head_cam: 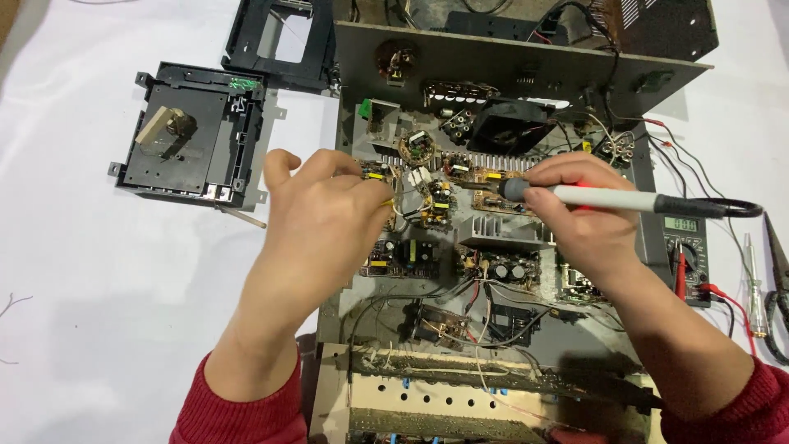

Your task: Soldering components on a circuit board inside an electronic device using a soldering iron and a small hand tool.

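My right hand (579,210) grips a white and grey soldering iron (608,198), its tip pointing left toward small circuit boards (437,201) inside an open metal chassis (493,62). My left hand (325,222) hovers over the left side of the chassis, fingers pinched on a thin yellowish wire (386,202) by a small board. A finned metal heat sink (503,232) lies just below the iron's tip. Both arms wear red sleeves.
A black drive mechanism (193,136) lies on the white cloth at the left, a black frame (275,37) behind it. A multimeter (684,251) with red leads sits right of the chassis, with a screwdriver (752,284) beyond. A perforated panel (427,403) runs along the near edge.
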